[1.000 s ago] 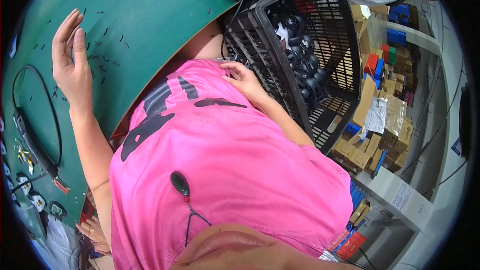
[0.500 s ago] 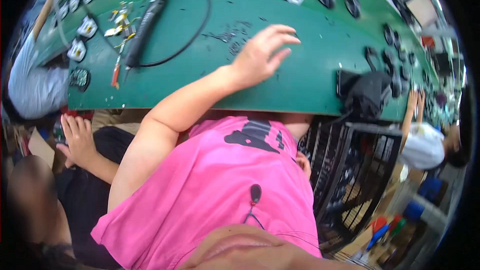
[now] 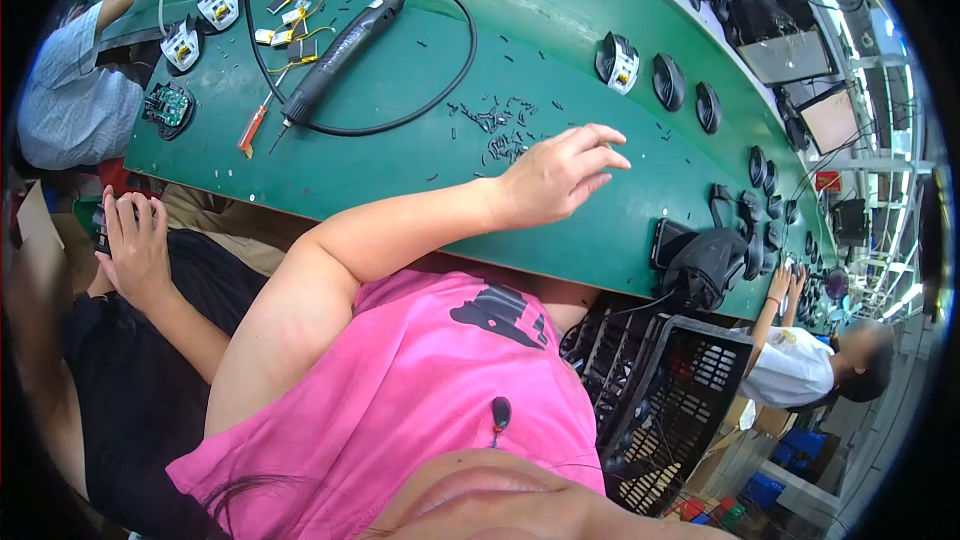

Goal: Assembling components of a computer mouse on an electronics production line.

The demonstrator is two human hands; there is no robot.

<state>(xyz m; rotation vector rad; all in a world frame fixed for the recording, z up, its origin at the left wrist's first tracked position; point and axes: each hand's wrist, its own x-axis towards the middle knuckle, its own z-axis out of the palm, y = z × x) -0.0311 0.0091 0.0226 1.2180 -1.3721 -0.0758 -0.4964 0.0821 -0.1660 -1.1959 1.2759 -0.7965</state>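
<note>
My left hand [image 3: 563,172] reaches across the green bench, palm down. Its fingers are loosely bent and apart, and nothing shows in them. Just beyond and left of it lies a scattered pile of small black screws [image 3: 505,148]. Farther left, a dark electric screwdriver [image 3: 340,58] lies on the bench with its black cable curving round to the right. An orange-handled hand tool [image 3: 253,129] is beside its tip. Small battery packs with yellow wires [image 3: 290,32] lie beyond that tool. My right hand is out of sight.
Opened computer mice [image 3: 618,64] stand along the raised green ledge. A circuit board [image 3: 168,110] sits at the bench's left end. To the right are a black bag-like bundle [image 3: 705,265] and, below the edge, a black crate [image 3: 690,380]. Other people sit left and right.
The view has shifted, so the bench sits lower and tilts. My left hand stays over the bench near the screws, its fingers a little more bent. My right fingers, seen earlier by my lap, are out of sight.
</note>
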